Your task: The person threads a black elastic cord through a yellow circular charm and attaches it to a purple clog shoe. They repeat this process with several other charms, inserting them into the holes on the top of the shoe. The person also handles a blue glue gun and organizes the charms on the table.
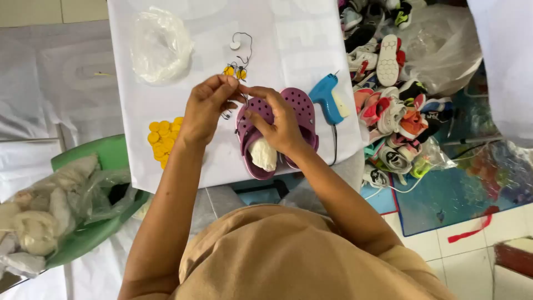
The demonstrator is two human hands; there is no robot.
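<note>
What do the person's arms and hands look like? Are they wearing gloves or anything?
No gloves. The left hand and the right hand are both bare, with no rings, watch or bracelets that I can see. The forearms are bare too, with no sleeves over them. Lower down, the person wears a tan garment that covers the shoulders.

1. The purple clogs [302,111] are looking like matt, smooth moulded foam-plastic, dotted with holes.
2. White crumpled paper [262,154] is stuffing one clog.
3. At three o'clock from them, the blue glue gun [327,97] is showing glossy hard plastic.
4. At ten o'clock, a clear bag [161,44] is gleaming like thin film.
5. The table [300,39] is wearing smooth white sheeting.
</note>
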